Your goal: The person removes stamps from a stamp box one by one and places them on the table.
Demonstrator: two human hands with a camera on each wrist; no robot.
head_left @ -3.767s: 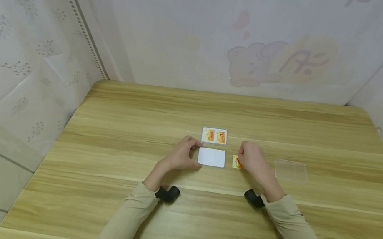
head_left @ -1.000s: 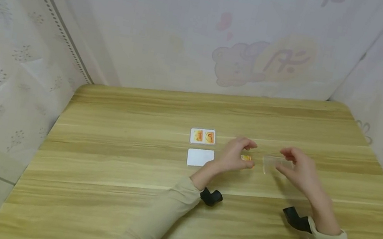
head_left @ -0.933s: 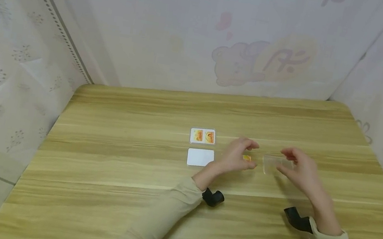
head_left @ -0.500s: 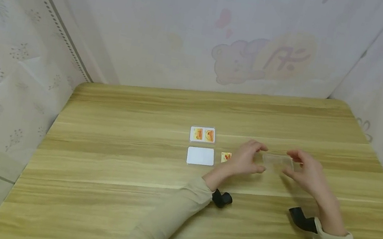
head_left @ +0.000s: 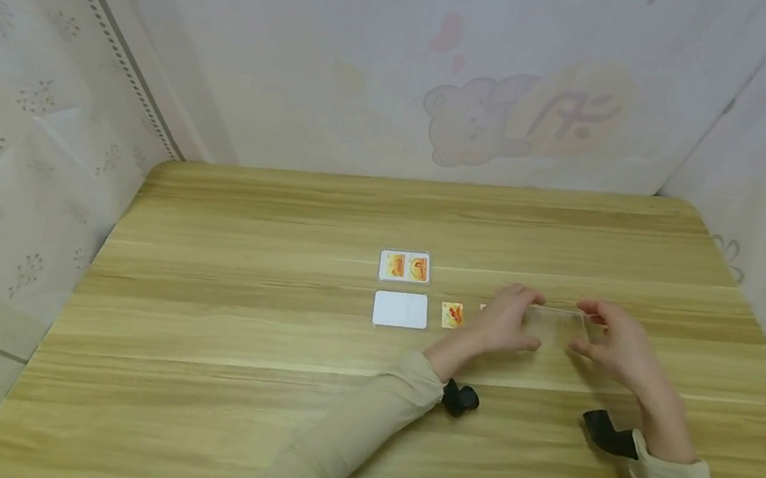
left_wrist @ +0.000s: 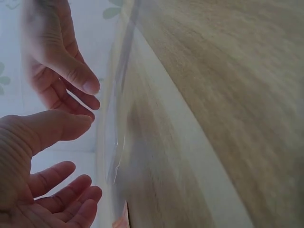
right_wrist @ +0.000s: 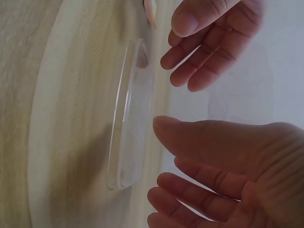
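A clear, flat, rectangular plastic cover (head_left: pixel 556 325) lies on the table between both hands. My left hand (head_left: pixel 502 320) is at its left end, thumb and fingers spread apart. At the other end my right hand (head_left: pixel 622 347) has the same spread shape. In the right wrist view both hands appear just above the clear cover (right_wrist: pixel 133 123), and neither visibly grips it. To the left lies a small square picture piece (head_left: pixel 451 315) in yellow and red. A second piece is mostly hidden by my left hand.
Left of the pieces lies a blank white card (head_left: pixel 401 310) with rounded corners. Behind it sits a clear-edged white card (head_left: pixel 404 266) bearing two orange pictures. They are on a wood-grain table (head_left: pixel 211 312), with printed curtains behind and at the sides.
My left hand has moved right from the white card, past the picture pieces, to the clear cover. The right hand has left the picture piece and come to the cover's right end.
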